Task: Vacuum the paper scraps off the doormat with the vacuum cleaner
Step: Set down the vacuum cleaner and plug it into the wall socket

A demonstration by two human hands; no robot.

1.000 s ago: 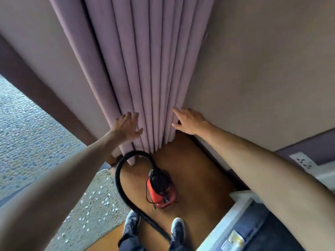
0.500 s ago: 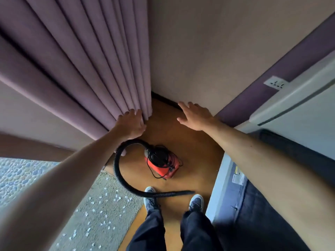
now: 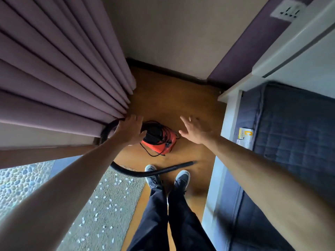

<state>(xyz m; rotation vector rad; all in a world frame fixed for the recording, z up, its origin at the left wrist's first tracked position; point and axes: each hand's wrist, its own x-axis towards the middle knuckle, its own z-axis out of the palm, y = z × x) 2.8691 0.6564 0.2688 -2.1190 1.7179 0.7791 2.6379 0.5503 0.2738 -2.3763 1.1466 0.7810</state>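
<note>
Left grip [image 3: 129, 130], right grip [image 3: 194, 130] outstretched, both splayed.

Matt mauve pleated cloth curtain [image 3: 54, 69]; smooth, faintly glossy brown wood floor [image 3: 172, 98]; red plastic vacuum cleaner [image 3: 157, 148], ribbed black hose [image 3: 163, 172]; coarse grey doormat [image 3: 94, 232] under white paper scraps [image 3: 119, 181]; quilted navy mattress fabric [image 3: 290, 133].

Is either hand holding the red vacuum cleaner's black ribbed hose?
No: the black ribbed hose lies on the floor, and left hand and right hand are spread open.
</note>
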